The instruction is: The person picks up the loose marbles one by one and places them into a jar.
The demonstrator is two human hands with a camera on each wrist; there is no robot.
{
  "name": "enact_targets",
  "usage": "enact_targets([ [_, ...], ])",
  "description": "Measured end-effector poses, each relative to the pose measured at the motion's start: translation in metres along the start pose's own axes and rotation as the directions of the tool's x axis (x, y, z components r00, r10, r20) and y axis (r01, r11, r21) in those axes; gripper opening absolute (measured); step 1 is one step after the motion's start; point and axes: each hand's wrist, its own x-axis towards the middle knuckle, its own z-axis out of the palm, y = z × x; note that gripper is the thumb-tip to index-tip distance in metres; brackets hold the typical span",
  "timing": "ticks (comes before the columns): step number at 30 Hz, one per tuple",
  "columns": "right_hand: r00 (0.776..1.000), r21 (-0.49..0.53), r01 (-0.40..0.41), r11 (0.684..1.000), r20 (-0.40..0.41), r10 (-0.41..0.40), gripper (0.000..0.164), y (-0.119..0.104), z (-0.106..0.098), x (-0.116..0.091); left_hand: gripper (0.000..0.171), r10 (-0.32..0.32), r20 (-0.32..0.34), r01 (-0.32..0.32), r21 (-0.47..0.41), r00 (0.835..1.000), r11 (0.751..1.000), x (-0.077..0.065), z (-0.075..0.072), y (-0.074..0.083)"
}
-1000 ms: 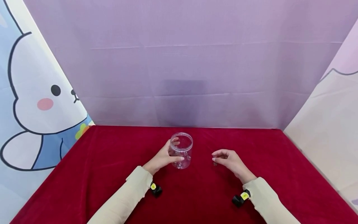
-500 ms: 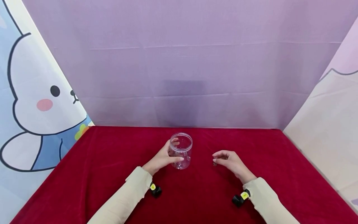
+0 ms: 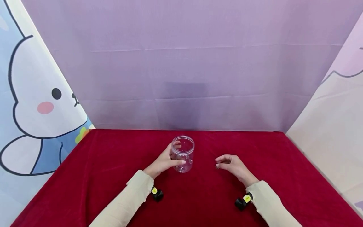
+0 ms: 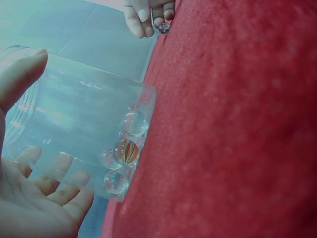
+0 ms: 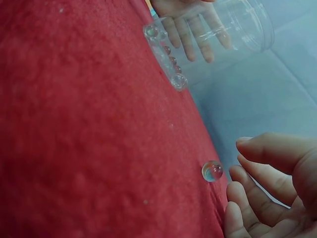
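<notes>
A clear plastic jar (image 3: 182, 157) with a threaded rim and no lid stands upright on the red cloth. My left hand (image 3: 164, 161) grips it from the left, thumb across the front and fingers behind. Several glass marbles lie at its bottom; one with an orange swirl (image 4: 126, 151) is plain in the left wrist view. To the right, a single glass marble (image 5: 212, 171) rests on the cloth just by the fingertips of my right hand (image 3: 233, 167). In the right wrist view, a small gap separates that hand's bent, spread fingers from the marble.
Red velvet-like cloth (image 3: 198, 201) covers the table. A lilac curtain (image 3: 181, 63) hangs behind its far edge. Printed cloth panels close the sides, the left one bearing a white cartoon animal (image 3: 48, 94).
My right hand has lowered slightly toward the loose marble, so less of it shows in the head view. My left hand keeps its grip on the jar. The head view has shifted a little.
</notes>
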Motion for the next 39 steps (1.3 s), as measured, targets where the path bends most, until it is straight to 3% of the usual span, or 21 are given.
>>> enact_targets([
  [9, 0.998, -0.061, 0.052, 0.997, 0.03, -0.05, 0.027, 0.008, 0.002, 0.003, 0.08, 0.0, -0.003, 0.0, -0.002, 1.0, 1.0, 0.0, -0.002, -0.002],
  [19, 0.998, -0.1, 0.057, 0.993, 0.045, -0.053, 0.025, 0.011, 0.0, 0.004, 0.079, 0.0, 0.0, 0.0, -0.005, 1.0, 1.0, 0.0, -0.002, -0.002],
  [39, 0.995, -0.114, 0.077, 0.99, 0.077, -0.068, 0.02, 0.016, 0.003, 0.002, 0.079, -0.008, -0.004, 0.008, 0.01, 1.0, 1.0, -0.002, 0.001, -0.002],
])
